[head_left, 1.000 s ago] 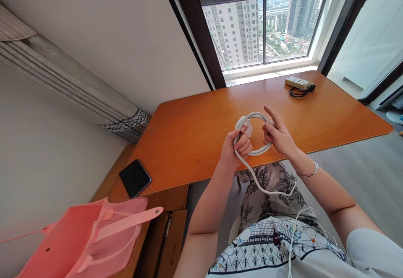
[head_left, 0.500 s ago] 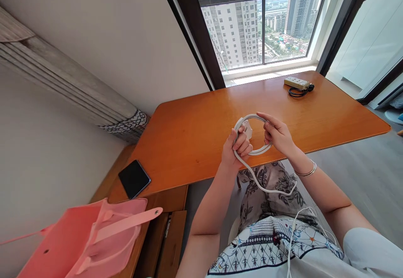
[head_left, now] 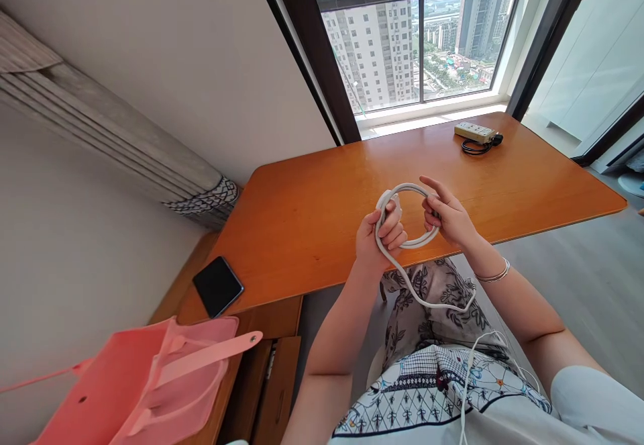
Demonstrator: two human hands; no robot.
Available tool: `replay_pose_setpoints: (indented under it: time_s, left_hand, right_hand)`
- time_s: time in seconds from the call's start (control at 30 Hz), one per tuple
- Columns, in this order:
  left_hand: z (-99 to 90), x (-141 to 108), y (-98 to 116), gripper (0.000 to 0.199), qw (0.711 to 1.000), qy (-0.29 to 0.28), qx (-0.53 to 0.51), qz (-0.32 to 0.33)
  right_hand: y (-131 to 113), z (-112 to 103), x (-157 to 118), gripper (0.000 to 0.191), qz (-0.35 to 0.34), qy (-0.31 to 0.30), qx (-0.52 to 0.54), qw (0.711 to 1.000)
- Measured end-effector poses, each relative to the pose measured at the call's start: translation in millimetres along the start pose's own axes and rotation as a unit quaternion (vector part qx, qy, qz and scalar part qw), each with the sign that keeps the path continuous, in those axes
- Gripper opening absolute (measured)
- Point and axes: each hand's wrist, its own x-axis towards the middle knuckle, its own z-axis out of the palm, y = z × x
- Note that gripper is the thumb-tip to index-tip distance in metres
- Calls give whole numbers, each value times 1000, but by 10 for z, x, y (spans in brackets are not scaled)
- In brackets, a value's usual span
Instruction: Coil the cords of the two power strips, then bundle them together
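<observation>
A white charging cable (head_left: 410,188) is wound into a round coil above the front edge of the table. My left hand (head_left: 381,235) is closed around the left side of the coil, with a white plug (head_left: 396,201) partly hidden behind its fingers. On the coil's right side, my right hand (head_left: 449,217) grips the cable between thumb and curled fingers, its index finger pointing out. A loose length of the cable drops from my left hand and curves right over my lap, its end near my right forearm.
On the orange-brown wooden table (head_left: 312,203) a power strip (head_left: 474,133) with a black cord sits at the far right. A dark tablet (head_left: 218,286) lies at the left corner. Nearer, a pink bag (head_left: 151,378) rests open beside it. A thin white cord (head_left: 469,364) hangs over my shirt.
My right hand has shifted slightly right along the coil, and its index finger has lifted off the cable. The plug has turned and now shows less behind my left fingers.
</observation>
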Motion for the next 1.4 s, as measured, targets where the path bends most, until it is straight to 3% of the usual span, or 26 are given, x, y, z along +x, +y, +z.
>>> replay_pose_setpoints:
  time_s: [0.2, 0.63, 0.83, 0.9, 0.97, 1.03, 1.1, 1.17, 1.23, 1.33, 1.4]
  left_hand:
    - [24, -17, -18, 20, 1000, -4, 15, -8]
    - [-94, 5, -86, 31, 1000, -9, 19, 6]
    - [-45, -45, 2, 36, 999, -39, 14, 16]
    - [-30, -63, 40, 35, 999, -32, 13, 26]
    - [-26, -76, 78, 33, 999, -17, 13, 36]
    - [-34, -87, 118, 31, 999, -5, 10, 47]
    - [-47, -101, 159, 29, 998, -4, 3, 62]
    - [-62, -123, 197, 29, 997, -11, -4, 79]
    - [-80, -158, 224, 29, 996, -17, -6, 87]
    - [-120, -228, 229, 28, 997, -20, -2, 74]
    - [-148, -278, 208, 29, 998, -23, 0, 58]
  right_hand:
    - [-35, 24, -8, 44, 38, 3, 48, 998]
    - [-11, -26, 6, 42, 77, -19, 65, 995]
    - [169, -64, -190, 74, 21, 1, -4, 1000]
    - [251, -66, -352, 76, 34, -51, -44, 997]
    - [294, -77, -518, 75, 89, -190, -100, 973]
    - [272, -113, -644, 70, 162, -357, -179, 902]
    - [184, -189, -707, 58, 214, -445, -267, 828]
    - [41, -302, -719, 47, 223, -429, -338, 808]
    - [-140, -432, -707, 44, 194, -369, -390, 821]
    - [-442, -587, -702, 46, 92, -289, -485, 820]
    - [-621, -632, -722, 46, -21, -206, -573, 793]
